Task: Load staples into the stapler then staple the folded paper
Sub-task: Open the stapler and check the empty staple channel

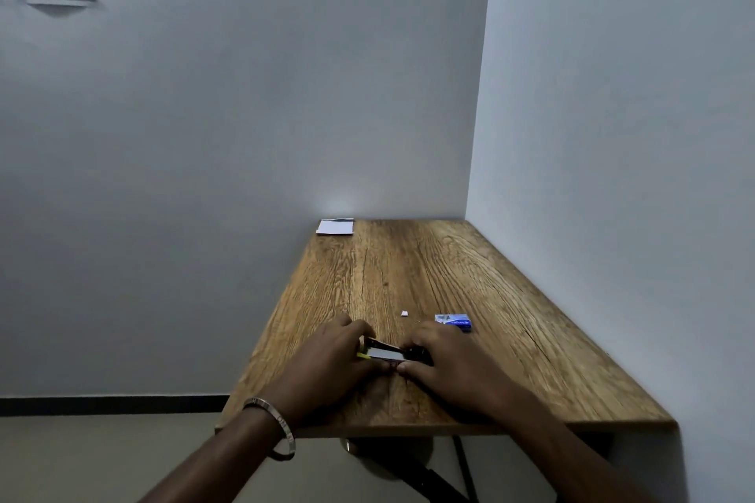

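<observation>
Now the small black-and-silver stapler (386, 351) lies near the wooden table's (510, 339) front edge, long axis left to right. Left hand (333, 355) and right hand (449, 359) each grip one end, fingers curled round it. Beyond the stapler: blue staple box (454, 321); far-left corner, folded white paper (335, 226).

Surfaces and finishes

Table (429, 278): wood-grain top, matt, with dark streaks along the grain. Stapler (388, 352): dark body, pale shiny strip, looks metal. Staple box (453, 320): printed card, slight sheen. Folded paper (335, 226): plain white, matt. Bangle (273, 421): metal, dull polish. Walls (245, 114): smooth, matt paint.
</observation>
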{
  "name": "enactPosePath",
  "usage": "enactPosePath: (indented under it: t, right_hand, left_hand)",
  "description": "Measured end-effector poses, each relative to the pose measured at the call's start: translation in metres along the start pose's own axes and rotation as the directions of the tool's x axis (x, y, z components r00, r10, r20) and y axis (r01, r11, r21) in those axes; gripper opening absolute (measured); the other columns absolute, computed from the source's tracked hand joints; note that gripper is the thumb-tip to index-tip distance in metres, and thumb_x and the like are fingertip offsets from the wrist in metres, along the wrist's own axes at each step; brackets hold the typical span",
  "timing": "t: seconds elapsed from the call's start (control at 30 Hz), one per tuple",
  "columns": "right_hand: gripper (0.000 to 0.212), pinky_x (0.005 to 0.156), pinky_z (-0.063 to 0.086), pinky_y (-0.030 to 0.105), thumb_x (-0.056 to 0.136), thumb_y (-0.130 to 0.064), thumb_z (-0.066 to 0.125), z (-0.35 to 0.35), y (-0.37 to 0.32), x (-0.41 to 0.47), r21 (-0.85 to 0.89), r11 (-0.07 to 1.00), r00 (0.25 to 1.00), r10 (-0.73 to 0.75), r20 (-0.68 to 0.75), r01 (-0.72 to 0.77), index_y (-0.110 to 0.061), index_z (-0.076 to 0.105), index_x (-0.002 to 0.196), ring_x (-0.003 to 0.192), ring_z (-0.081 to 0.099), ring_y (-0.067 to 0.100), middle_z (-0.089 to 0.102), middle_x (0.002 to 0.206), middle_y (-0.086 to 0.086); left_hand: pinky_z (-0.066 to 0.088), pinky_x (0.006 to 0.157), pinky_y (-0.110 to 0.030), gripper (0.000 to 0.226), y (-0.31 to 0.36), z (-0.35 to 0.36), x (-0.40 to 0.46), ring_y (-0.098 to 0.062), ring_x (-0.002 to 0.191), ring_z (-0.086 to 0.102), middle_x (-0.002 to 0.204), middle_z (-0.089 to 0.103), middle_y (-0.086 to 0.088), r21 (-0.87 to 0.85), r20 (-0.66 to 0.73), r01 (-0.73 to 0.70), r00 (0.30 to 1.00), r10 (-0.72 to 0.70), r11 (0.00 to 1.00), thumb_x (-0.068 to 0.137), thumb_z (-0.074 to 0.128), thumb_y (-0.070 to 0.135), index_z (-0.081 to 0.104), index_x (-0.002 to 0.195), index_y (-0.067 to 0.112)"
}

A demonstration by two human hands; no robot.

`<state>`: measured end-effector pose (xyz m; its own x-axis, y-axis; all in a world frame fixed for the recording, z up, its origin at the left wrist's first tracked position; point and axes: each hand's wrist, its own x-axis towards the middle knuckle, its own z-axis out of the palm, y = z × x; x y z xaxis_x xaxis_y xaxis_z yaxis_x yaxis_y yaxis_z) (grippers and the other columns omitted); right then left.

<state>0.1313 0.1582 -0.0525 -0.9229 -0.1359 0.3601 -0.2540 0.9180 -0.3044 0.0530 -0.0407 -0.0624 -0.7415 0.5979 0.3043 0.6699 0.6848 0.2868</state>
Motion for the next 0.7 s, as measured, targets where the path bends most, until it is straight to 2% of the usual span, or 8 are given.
enactPosePath:
  t: [0.13,0.23,0.3,0.37,0.47,0.57,0.63,0.7]
  right_hand:
    - [0.023,0.081,0.05,0.028,0.092,-0.044,0.062,0.007,0.002,0.0,0.028,1.0,1.0,-0.008,-0.024,0.009,-0.025,0.062,0.104,0.092,0.056,0.006,0.06,0.104,-0.01]
    - [0.023,0.078,0.05,0.026,0.091,-0.045,0.061,0.012,0.002,0.001,0.081,0.997,0.994,0.011,-0.107,-0.002,-0.026,0.061,0.105,0.09,0.056,0.004,0.059,0.102,-0.013]
    - [0.024,0.081,0.051,0.026,0.091,-0.04,0.062,0.014,0.002,0.005,0.129,0.992,0.982,0.032,-0.187,-0.008,-0.024,0.062,0.109,0.092,0.057,0.004,0.059,0.103,-0.012]
    - [0.02,0.075,0.048,0.019,0.09,-0.036,0.065,0.015,-0.003,0.011,0.162,0.987,0.959,0.056,-0.277,-0.011,-0.025,0.063,0.106,0.088,0.056,0.001,0.058,0.099,-0.014]
    - [0.014,0.065,0.044,0.011,0.088,-0.029,0.07,0.018,-0.009,0.017,0.189,0.982,0.928,0.078,-0.363,-0.009,-0.024,0.062,0.098,0.08,0.054,-0.003,0.055,0.092,-0.013]
    - [0.018,0.067,0.045,0.007,0.087,-0.028,0.073,0.02,-0.014,0.018,0.305,0.952,0.925,0.112,-0.364,0.005,-0.026,0.059,0.098,0.085,0.058,-0.005,0.058,0.087,-0.014]
    - [0.014,0.066,0.049,0.008,0.089,-0.027,0.072,0.019,-0.015,0.019,0.439,0.899,0.934,0.156,-0.322,0.001,-0.027,0.06,0.095,0.087,0.062,-0.008,0.064,0.082,-0.012]
    - [0.005,0.067,0.055,0.018,0.093,-0.025,0.068,0.018,-0.016,0.021,0.584,0.812,0.949,0.197,-0.247,-0.016,-0.025,0.063,0.093,0.081,0.069,0.002,0.07,0.082,-0.005]
  left_hand:
    - [0.049,0.076,-0.021,0.047,0.001,-0.002,0.0,-0.002,0.09,0.053,0.107,0.057,0.013,-0.146,-0.063,-0.018,0.998,0.009,0.989,0.081,0.067,0.052,0.055,0.122,0.033]
    - [0.051,0.069,-0.016,0.049,0.002,-0.002,0.001,-0.001,0.089,0.061,0.104,0.061,0.014,-0.417,-0.082,0.085,0.988,-0.131,0.905,0.078,0.075,0.041,0.054,0.122,0.036]
    - [0.054,0.065,-0.014,0.048,0.005,-0.003,0.004,-0.005,0.086,0.068,0.104,0.065,0.008,-0.684,-0.013,0.177,0.967,-0.255,0.707,0.077,0.078,0.031,0.057,0.12,0.034]
    - [0.059,0.07,-0.024,0.045,0.009,-0.004,0.008,-0.014,0.089,0.073,0.103,0.073,-0.006,-0.892,0.135,0.242,0.949,-0.286,0.383,0.08,0.076,0.022,0.058,0.121,0.022]
    - [0.06,0.077,-0.032,0.035,0.015,-0.005,0.016,-0.03,0.101,0.07,0.108,0.072,-0.021,-0.97,0.235,0.244,0.947,-0.221,0.015,0.085,0.07,0.015,0.063,0.116,0.0]
    - [0.059,0.07,-0.029,0.03,0.02,-0.003,0.024,-0.031,0.096,0.072,0.103,0.073,-0.022,-0.965,0.257,0.228,0.924,-0.282,-0.132,0.086,0.068,0.013,0.064,0.111,-0.005]
    - [0.058,0.065,-0.03,0.025,0.02,-0.003,0.029,-0.026,0.084,0.073,0.093,0.074,-0.018,-0.96,0.27,0.233,0.913,-0.305,-0.152,0.088,0.066,0.016,0.066,0.105,-0.002]
    - [0.058,0.063,-0.033,0.021,0.019,-0.003,0.033,-0.023,0.076,0.071,0.086,0.072,-0.015,-0.955,0.286,0.25,0.919,-0.272,-0.16,0.091,0.062,0.02,0.069,0.098,0.001]
